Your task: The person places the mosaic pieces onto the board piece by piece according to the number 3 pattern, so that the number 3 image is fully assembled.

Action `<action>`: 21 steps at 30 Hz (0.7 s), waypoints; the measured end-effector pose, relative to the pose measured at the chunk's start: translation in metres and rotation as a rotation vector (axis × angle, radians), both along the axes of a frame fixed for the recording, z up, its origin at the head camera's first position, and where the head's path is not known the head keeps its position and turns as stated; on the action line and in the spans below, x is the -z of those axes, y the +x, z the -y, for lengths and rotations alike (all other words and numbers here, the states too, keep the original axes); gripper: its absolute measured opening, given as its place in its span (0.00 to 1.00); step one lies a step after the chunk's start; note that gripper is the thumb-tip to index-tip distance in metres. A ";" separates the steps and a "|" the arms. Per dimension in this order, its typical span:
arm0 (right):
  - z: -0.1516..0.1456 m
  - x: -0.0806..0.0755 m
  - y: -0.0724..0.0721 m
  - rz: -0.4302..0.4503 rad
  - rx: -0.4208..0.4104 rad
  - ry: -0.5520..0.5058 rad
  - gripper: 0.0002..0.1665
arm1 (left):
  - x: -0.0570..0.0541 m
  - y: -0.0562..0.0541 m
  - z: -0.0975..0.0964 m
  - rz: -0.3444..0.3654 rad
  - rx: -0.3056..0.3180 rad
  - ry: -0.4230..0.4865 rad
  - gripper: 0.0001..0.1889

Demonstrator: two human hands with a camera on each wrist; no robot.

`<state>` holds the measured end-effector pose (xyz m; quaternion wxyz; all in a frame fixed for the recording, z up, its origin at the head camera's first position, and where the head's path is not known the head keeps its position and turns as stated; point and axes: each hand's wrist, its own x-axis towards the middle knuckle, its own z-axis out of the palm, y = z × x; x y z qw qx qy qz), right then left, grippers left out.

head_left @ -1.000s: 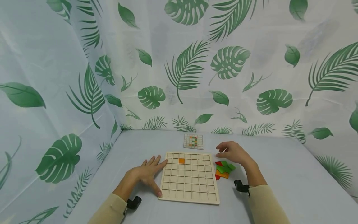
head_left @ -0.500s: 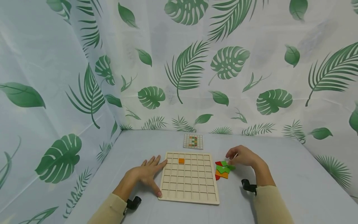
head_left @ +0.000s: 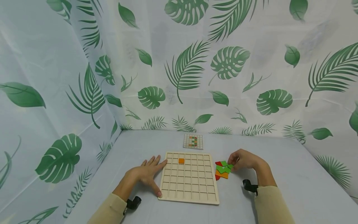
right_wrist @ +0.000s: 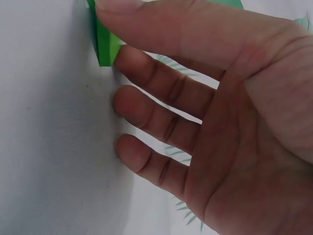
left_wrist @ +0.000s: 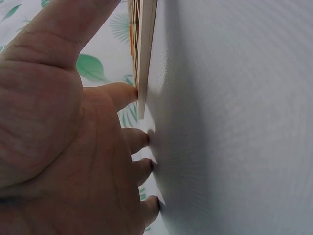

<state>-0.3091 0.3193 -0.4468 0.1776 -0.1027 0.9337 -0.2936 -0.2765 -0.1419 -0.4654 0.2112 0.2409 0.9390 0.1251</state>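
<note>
A pale wooden grid board [head_left: 190,179] lies in front of the person, with one orange square tile [head_left: 181,161] in its top row. Spread along the board's left side, the left hand [head_left: 147,173] has its thumb and index fingertips at the edge; the left wrist view shows the other fingertips on the table. To the board's right, a small pile of red, orange and green tiles [head_left: 222,170] lies overlapped. The right hand [head_left: 246,160] pinches a green tile [right_wrist: 103,46] at the pile's right end, thumb against index finger, its other fingers loosely bent in the right wrist view.
A small card [head_left: 193,141] with a printed grid and a coloured tile pattern lies behind the board. White cloth with green leaves [head_left: 193,68] hangs at the back and left of the pale table [head_left: 156,214]. Black wrist cameras [head_left: 250,186] stick out from both wrists.
The right hand has come down and right from above the pile to its right end and taken hold of a green tile. The left hand and the board have stayed put.
</note>
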 end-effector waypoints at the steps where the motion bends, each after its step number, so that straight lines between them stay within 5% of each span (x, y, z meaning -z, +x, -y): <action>1: 0.000 0.000 0.000 -0.001 -0.001 -0.002 0.14 | 0.000 0.000 0.000 0.001 -0.001 0.000 0.73; 21: -0.002 0.004 -0.001 -0.048 0.062 0.054 0.11 | 0.002 -0.002 0.000 -0.006 0.000 -0.019 0.74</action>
